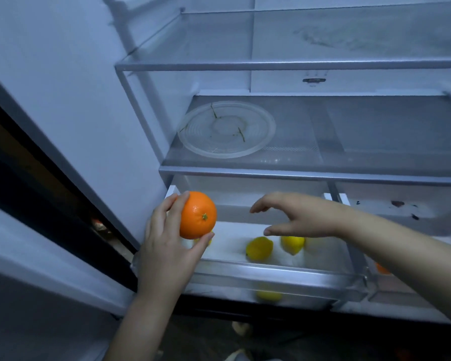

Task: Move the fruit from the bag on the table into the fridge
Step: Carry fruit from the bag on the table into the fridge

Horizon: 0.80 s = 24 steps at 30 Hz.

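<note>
My left hand (167,246) holds an orange (198,214) above the left end of the open left crisper drawer (276,278) at the bottom of the fridge. Two yellow lemons (259,248) (292,244) lie inside that drawer. A third lemon (268,295) shows blurred through the clear drawer front. My right hand (294,217) hovers over the drawer with fingers spread and nothing in it, just above the lemons. The bag and the table are out of view.
A clear round plate (227,129) with bits of green stem sits on the glass shelf (323,175) above the drawer. A second drawer (401,287) on the right holds something orange (382,268). The open fridge door (50,113) stands at my left.
</note>
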### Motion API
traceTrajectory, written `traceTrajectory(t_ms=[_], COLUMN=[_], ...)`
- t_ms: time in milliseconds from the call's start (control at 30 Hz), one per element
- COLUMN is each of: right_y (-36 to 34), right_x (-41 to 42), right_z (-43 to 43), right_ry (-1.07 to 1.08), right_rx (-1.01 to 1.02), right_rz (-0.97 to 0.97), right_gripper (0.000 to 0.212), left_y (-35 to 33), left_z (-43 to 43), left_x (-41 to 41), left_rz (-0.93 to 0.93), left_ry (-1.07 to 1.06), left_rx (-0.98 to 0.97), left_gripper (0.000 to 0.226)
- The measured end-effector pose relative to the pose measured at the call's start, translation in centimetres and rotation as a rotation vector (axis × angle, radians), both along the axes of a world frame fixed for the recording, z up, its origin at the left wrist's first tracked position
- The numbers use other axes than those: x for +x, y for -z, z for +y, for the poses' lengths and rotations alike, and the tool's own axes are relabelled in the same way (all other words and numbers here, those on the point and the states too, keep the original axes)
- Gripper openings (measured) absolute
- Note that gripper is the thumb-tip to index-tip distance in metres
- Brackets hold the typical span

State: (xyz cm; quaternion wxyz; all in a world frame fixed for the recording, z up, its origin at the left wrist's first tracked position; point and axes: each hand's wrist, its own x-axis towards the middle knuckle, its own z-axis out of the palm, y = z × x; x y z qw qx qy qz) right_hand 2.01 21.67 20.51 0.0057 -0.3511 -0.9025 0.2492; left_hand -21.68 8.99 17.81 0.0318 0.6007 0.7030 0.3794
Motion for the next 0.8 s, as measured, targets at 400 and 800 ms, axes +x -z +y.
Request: traceTrajectory(t_ms=[400, 800], right_y=[-1.8, 2.3], right_x=[18.6, 28.8], right_z=[-7.8, -13.4], right_ry=[0.392, 0.722], right_rx=[0.108, 0.428], right_rz=[0.206, 0.381], right_gripper=[0.042, 0.023], left_y=[-3.3, -3.3], left_z=[2.6, 4.3], left_x=[13.8, 24.5], left_rz=[-0.038, 0.026], left_ry=[0.427, 0.696], left_rx=[-0.014, -0.108], left_gripper=[0.079, 0.08])
